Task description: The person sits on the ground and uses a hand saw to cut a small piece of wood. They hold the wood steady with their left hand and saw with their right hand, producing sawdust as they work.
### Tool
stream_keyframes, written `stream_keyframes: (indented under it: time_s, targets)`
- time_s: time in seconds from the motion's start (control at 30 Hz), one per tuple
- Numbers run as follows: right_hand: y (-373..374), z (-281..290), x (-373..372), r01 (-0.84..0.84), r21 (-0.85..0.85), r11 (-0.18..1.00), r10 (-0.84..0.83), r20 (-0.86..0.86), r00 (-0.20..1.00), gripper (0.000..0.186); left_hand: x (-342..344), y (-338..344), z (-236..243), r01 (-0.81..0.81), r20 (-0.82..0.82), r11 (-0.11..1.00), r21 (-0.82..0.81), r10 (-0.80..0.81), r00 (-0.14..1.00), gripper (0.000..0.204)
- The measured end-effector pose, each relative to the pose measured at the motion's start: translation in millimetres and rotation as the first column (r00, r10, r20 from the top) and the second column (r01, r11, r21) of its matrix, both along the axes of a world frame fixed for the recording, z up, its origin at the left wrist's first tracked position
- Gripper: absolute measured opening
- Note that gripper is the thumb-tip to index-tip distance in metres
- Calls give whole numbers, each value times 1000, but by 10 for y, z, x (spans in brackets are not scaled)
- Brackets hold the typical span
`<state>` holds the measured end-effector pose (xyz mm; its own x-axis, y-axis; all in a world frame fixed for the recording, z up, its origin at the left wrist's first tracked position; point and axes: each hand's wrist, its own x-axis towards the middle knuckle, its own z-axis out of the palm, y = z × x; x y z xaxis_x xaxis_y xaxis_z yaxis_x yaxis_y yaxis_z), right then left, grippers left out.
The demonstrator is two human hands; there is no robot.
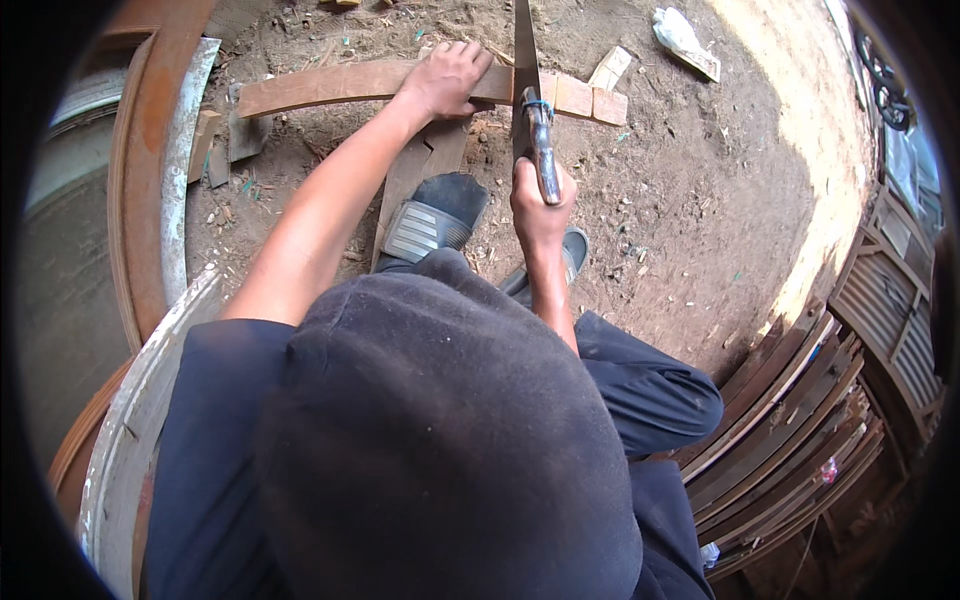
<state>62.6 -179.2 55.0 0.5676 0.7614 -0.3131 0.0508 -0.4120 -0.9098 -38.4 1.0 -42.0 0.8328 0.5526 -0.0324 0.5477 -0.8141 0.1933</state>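
So the wooden plank lies crosswise at the far side, running left to right over a board on the dirt. Looks stiff and dry, I'd guess moderately light, not something you'd break by leaning on it, and rough enough that slipping in the palm shouldn't be an issue. Rocking is more of a worry with those long overhanging ends. The left hand is clamped over it around the middle, fingers across the top, which seems like the right spot: close to the support, left of the blade. The right hand is wrapped round the handle of a handsaw, its blade crossing the plank just right of the left hand; can't tell if the teeth are in the wood. Blade's probably thin and bendy, so the handle's the only sane grip. A sandaled foot sits nearer, by the board, with a wood offcut beyond the plank's right end.
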Motion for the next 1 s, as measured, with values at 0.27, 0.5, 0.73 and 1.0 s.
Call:
stream_keyframes:
  time_s: [0.27, 0.5, 0.73, 1.0]
  targets:
    - [-614, 82, -222, -24, 23, 999, 21, 155, 988, 16, 27, 17, 3, 14, 44, 1000, -15, -13, 999, 63]
    - [-88, -22, -95, 1, 34, 999, -2, 49, 999, 17, -22, 9, -17, -25, 46, 1000, -2, 25, 999, 65]
    - [-507, 101, -184, 13, -22, 1000, -11, 87, 996, 15, 11, 19, 0, -4, 19, 1000, -21, 4, 1000, 67]
    - [-316, 16, -113, -9, 11, 1000, 9, 26, 1000, 17, -10, 25, -6, -24, -5, 1000, -3, 24, 1000, 67]
